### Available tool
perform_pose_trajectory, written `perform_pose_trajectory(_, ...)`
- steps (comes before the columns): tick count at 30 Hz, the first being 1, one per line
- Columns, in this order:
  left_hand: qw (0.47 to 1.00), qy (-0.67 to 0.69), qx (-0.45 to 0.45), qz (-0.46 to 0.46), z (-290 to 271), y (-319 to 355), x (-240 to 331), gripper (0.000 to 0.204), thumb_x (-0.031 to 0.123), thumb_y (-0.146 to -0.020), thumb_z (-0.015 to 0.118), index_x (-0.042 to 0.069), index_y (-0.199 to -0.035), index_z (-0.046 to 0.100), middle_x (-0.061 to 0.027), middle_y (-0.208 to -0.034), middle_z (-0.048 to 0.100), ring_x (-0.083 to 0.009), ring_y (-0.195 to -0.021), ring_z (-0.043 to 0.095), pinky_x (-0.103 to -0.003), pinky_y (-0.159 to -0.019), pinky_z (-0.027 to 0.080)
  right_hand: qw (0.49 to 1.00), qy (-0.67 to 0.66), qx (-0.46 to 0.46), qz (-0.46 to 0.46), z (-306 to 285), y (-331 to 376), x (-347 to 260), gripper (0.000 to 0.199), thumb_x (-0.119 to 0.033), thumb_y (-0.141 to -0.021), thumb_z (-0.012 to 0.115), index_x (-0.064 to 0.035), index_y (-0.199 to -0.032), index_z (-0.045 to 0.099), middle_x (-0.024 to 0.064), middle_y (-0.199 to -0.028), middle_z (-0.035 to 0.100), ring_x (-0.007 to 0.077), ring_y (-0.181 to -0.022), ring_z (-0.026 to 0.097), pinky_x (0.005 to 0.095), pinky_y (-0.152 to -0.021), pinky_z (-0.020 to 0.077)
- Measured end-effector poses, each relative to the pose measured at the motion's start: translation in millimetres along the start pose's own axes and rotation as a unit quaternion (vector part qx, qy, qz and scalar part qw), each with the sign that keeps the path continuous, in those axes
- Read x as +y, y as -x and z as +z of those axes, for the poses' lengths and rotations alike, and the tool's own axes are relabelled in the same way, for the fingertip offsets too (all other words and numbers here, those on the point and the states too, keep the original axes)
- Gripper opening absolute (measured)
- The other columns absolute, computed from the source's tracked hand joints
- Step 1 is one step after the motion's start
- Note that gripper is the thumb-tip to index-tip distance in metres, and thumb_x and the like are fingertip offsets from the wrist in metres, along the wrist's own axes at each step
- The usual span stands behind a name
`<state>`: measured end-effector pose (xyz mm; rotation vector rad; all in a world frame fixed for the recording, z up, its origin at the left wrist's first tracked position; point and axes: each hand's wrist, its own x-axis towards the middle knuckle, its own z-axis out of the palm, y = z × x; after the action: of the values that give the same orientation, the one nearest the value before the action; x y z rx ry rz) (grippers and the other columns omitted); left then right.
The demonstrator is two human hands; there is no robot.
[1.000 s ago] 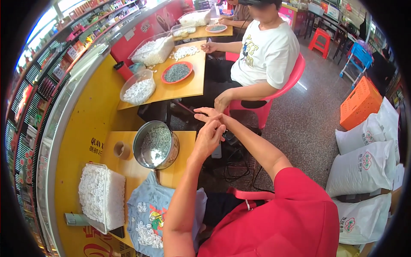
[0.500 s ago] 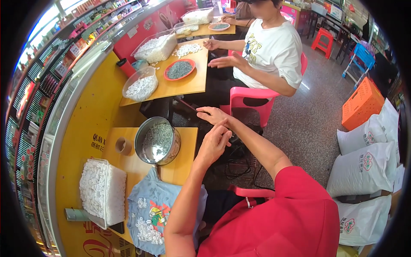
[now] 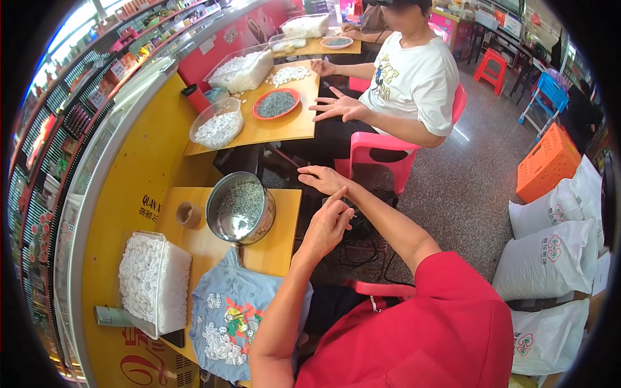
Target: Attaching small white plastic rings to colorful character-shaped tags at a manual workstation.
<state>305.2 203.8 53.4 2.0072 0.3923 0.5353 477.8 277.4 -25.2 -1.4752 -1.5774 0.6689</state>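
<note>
My right hand (image 3: 321,181) is stretched out over the gap beside the table, fingers straight and slightly apart, with nothing in it. My left hand (image 3: 325,227) is just below it. Its index finger points up and appears to touch my right wrist, while its other fingers curl loosely around nothing that I can see. Left of my hands stands a round metal tin (image 3: 240,208) holding small greyish-green pieces. A light-blue cloth (image 3: 255,284) with a colourful print lies nearer to me, bearing a scatter of small white ring-like pieces (image 3: 223,346).
A clear tub heaped with white pieces (image 3: 145,278) and a brown cup (image 3: 188,215) stand left. Across from me, a person in a white shirt (image 3: 414,77) sits by a red plate (image 3: 277,104) and a clear bowl (image 3: 218,124). White sacks (image 3: 543,255) and an orange crate (image 3: 548,161) are right.
My left index finger has straightened upward against my right wrist, and the left hand has dropped slightly. The other person's nearer hand has spread its fingers. The view has shifted a little.
</note>
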Motion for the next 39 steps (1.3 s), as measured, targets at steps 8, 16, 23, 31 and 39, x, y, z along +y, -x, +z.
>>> perform_pose_trajectory(8,0.999,0.029,-0.012,-0.014,-0.1,14.3,-6.7,0.019,0.015,-0.099,0.054,-0.004,-0.095,0.055,-0.016,-0.14,0.051,-0.0139,-0.077,0.068,-0.025,-0.057,0.051,1.0,0.005,-0.006,0.003,-0.8,1.2,-10.6,0.054,-0.046,-0.096,0.055,-0.0027,-0.129,0.058,0.0196,-0.122,0.063,0.0308,-0.116,0.059,0.037,-0.099,0.0443)
perform_pose_trajectory(16,0.997,0.047,-0.009,-0.055,0.2,27.3,-3.7,0.025,0.018,-0.1,0.052,-0.001,-0.115,0.06,-0.0099,-0.108,0.064,-0.0127,-0.078,0.068,-0.025,-0.059,0.052,0.98,-0.176,-0.069,0.059,-19.7,-17.7,-3.9,0.058,-0.049,-0.096,0.055,0.0024,-0.12,0.063,0.0119,-0.115,0.068,0.0182,-0.107,0.062,0.0307,-0.096,0.0458)
perform_pose_trajectory(23,0.995,0.065,0.002,-0.081,-2.9,34.0,-4.2,0.028,0.021,-0.102,0.051,0.001,-0.118,0.061,-0.0059,-0.088,0.064,-0.0123,-0.078,0.067,-0.026,-0.062,0.052,0.915,-0.341,-0.113,0.183,-51.2,-26.5,-10.1,0.052,-0.046,-0.098,0.052,0.0,-0.12,0.061,0.013,-0.117,0.066,0.0209,-0.112,0.062,0.033,-0.099,0.0444)
perform_pose_trajectory(31,0.994,0.069,-0.004,-0.09,-1.0,39.1,-6.8,0.028,0.023,-0.102,0.051,0.001,-0.115,0.062,-0.0072,-0.092,0.066,-0.0121,-0.078,0.067,-0.026,-0.062,0.052,0.868,-0.416,-0.127,0.24,-61.5,-38.9,10.1,0.053,-0.047,-0.098,0.052,-0.0011,-0.123,0.058,0.0144,-0.12,0.065,0.0256,-0.114,0.061,0.0393,-0.102,0.0425)
perform_pose_trajectory(39,0.993,0.068,0.009,-0.092,-4.7,43.4,-6.8,0.027,0.022,-0.102,0.051,0.0,-0.113,0.063,-0.0056,-0.088,0.067,-0.0113,-0.078,0.067,-0.025,-0.062,0.051,0.856,-0.419,-0.153,0.262,-40.7,-54.1,-2.2,0.043,-0.039,-0.098,0.055,-0.0044,-0.124,0.057,0.0143,-0.121,0.064,0.0261,-0.115,0.061,0.0401,-0.101,0.045)
